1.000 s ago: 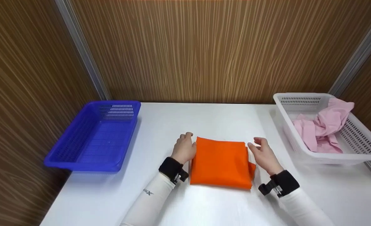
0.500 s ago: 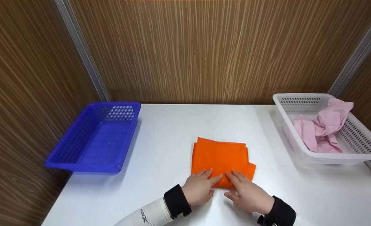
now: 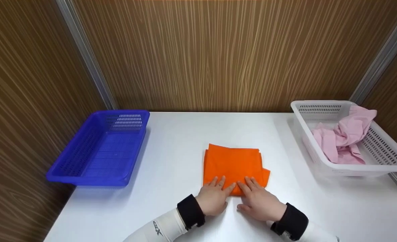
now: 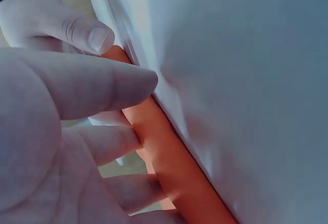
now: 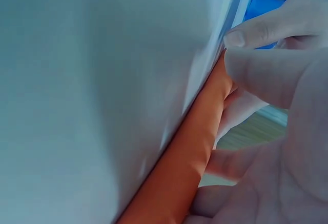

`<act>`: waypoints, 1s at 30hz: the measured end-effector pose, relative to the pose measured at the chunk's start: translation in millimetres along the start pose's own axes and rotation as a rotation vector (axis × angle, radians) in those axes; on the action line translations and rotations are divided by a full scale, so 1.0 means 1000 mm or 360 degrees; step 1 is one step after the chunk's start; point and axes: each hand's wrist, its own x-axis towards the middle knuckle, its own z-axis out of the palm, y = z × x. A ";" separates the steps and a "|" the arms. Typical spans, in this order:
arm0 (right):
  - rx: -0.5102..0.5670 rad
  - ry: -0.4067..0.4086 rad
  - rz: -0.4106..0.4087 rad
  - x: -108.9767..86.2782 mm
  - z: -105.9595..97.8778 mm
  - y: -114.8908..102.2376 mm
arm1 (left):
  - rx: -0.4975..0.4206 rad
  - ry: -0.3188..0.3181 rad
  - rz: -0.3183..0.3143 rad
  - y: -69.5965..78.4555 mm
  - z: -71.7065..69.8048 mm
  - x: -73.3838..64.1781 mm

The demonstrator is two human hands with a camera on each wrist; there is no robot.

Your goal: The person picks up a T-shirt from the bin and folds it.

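A folded orange cloth (image 3: pixel 233 163) lies on the white table, a small corner poking out at its right side. On its near left part rest the spread fingers of my left hand (image 3: pixel 213 198). My right hand (image 3: pixel 260 201) presses the near right part in the same way, its thumb off the cloth over the table. The two index fingertips almost meet near the middle of the front edge. Both wrist views show the cloth's rounded front fold (image 4: pixel 166 155) low against the tabletop, fingers on top and nothing pinched.
A blue plastic basket (image 3: pixel 129 164) with nothing in it stands at the left of the white table (image 3: pixel 185 134). At the right, a white basket (image 3: pixel 339 166) holds a crumpled pink cloth (image 3: pixel 349 131). Wood-grain panels (image 3: pixel 202 57) close off the back and sides.
Both hands have moved from the cloth's left and right sides to its near edge and now lie flat on it. Over the last half second the cloth and hands have barely shifted.
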 end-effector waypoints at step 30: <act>0.0197 0.0019 0.0227 0.107 -0.025 0.049 | -0.0315 0.0118 -0.0214 -0.050 -0.021 0.091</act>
